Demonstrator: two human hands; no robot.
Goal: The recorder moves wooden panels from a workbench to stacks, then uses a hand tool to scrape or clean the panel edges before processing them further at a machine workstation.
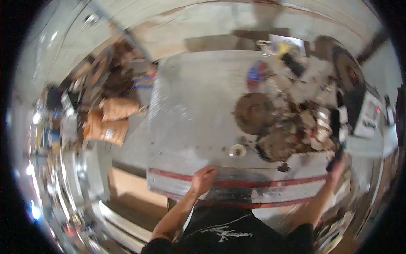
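Observation:
My left hand (pixel 204 179) is over the front edge of the grey metal worktable (pixel 190 114), near its red stripe. Its fingers are curled together, and nothing shows in them. At the table's right front corner my right hand (pixel 337 170) is closed round the lower end of a long black object (pixel 335 157); blur hides its exact kind. A small pale ring-shaped piece (pixel 237 150) lies between my hands. Beyond it are a round brown, rusty-looking disc (pixel 253 113) and a second dirty brown round piece (pixel 275 143).
Mixed scraps (pixel 311 125) crowd the table's right side. A blue and red item (pixel 257 73) stands farther back. Large dark wheels (pixel 347 67) are at the far right. Tan sacks (pixel 111 122) lie left of the table, and an open cardboard box (pixel 137 186) sits below.

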